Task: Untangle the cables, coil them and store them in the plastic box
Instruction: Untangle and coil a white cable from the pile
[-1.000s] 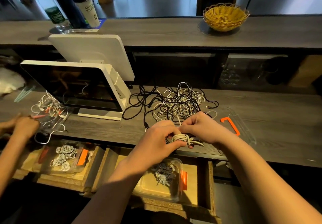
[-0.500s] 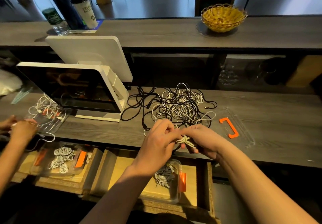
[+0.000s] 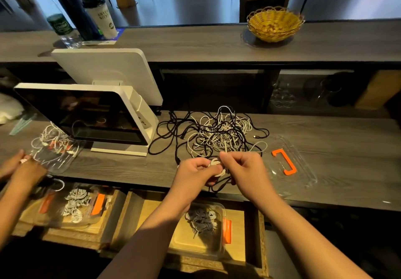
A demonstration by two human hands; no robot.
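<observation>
Nearest us, an open wooden drawer (image 3: 253, 246) under the counter edge. In it sits the plastic box (image 3: 220, 238), clear, orange latch on its right end, with coiled grey-white cables (image 3: 200, 220) piled at its far end.

Just above, at the counter's (image 3: 347, 148) near edge, our two hands meet. Left hand (image 3: 194, 173) has its fingers curled round a small white cable coil (image 3: 216, 163). Right hand (image 3: 244, 170) pinches the same cable from the other side, thumb and forefinger closed on a strand at the top of the coil. A black loop hangs below the hands, over the counter edge; whether it belongs to the coil we cannot tell.

Right of the hands, the clear lid (image 3: 301, 170) lies flat on the counter, orange handle (image 3: 284, 161) facing up.

Just beyond the hands, the tangled pile (image 3: 219, 133) of black and white cables, strands trailing left toward the base of the white point-of-sale terminal (image 3: 91, 116).

Far left, a second person's hands (image 3: 23, 167) on another clear lid with white cables (image 3: 54, 142); below, a second drawer with its own box of coils (image 3: 73, 204).

Farthest, on the upper ledge: a yellow wicker basket (image 3: 274, 23), a lidded paper cup (image 3: 101, 16), a dark bottle (image 3: 72, 3), a clear water bottle (image 3: 61, 30).
</observation>
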